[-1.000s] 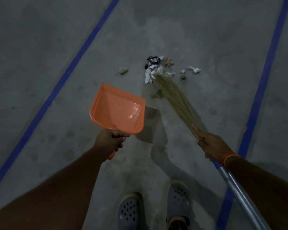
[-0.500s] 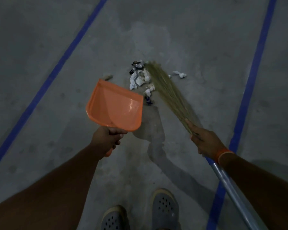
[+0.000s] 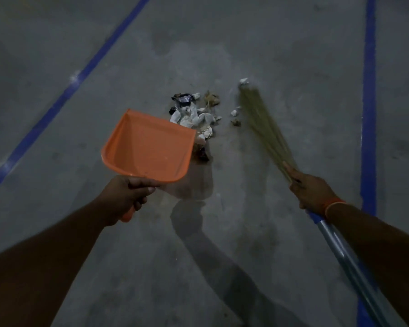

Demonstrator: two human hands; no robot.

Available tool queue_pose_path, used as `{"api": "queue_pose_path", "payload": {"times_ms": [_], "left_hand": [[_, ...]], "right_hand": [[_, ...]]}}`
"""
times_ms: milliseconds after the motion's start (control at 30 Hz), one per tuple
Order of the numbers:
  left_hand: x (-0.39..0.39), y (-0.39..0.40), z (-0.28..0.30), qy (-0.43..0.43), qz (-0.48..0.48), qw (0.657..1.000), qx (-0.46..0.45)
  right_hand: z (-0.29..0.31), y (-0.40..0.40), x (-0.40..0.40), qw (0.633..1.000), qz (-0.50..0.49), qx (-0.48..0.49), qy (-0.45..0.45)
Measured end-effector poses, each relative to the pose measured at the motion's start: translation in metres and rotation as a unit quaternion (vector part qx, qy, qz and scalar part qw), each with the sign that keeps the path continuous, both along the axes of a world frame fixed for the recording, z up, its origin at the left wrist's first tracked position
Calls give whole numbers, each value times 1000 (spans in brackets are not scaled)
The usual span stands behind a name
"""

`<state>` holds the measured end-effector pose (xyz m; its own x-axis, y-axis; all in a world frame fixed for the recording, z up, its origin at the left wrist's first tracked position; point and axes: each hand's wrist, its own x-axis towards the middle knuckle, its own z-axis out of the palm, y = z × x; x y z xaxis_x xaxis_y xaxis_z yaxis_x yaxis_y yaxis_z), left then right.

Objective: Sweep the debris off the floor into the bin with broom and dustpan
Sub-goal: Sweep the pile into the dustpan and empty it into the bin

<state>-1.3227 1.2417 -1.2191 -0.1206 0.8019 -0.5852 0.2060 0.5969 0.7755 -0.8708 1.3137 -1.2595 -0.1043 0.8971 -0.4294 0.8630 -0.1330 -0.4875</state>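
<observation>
1. The left hand [image 3: 125, 197] has its fingers curled round the handle of the orange dustpan [image 3: 149, 149], which it holds up off the floor [image 3: 246, 232], tilted, with its open lip pointing away from the person. The pan's inside looks bare: nothing has gone into it.

2. The right hand [image 3: 313, 193] grips the broom [image 3: 265, 128] where the straw bristles meet the metal shaft. The bristles are blurred, so a stroke seems under way, with their tips out at the far right of the litter.

3. The debris pile [image 3: 194, 114], crumpled paper, wrappers and a dry leaf, lies mostly gathered on the floor just beyond the pan's right corner. The pan covers part of its near edge.

4. A few strays lie apart from the pile: small scraps [image 3: 235, 116] just beside the bristles and one white scrap [image 3: 243, 81] at the bristle tips.

5. My judgement: gathering is nearly done but not finished. Left to do are pulling in the strays, setting the pan's lip flat on the floor, brushing the pile in, and tipping it out.

6. No bin shows here, so I cannot tell how far the carry will be.
</observation>
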Motion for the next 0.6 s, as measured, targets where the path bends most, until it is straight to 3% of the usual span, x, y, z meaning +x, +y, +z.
{"api": "queue_pose_path", "payload": {"times_ms": [200,433,600], "left_hand": [[-19,2,-29,-6,1,1000,5],[-26,-14,-23,-17,-33,999,-19],[-25,-24,-15,-41,-9,999,-11]], "right_hand": [[-31,-32,-2,995,93,28,10],[6,-46,28,983,172,62,-14],[31,-8,32,989,117,80,-32]]}}
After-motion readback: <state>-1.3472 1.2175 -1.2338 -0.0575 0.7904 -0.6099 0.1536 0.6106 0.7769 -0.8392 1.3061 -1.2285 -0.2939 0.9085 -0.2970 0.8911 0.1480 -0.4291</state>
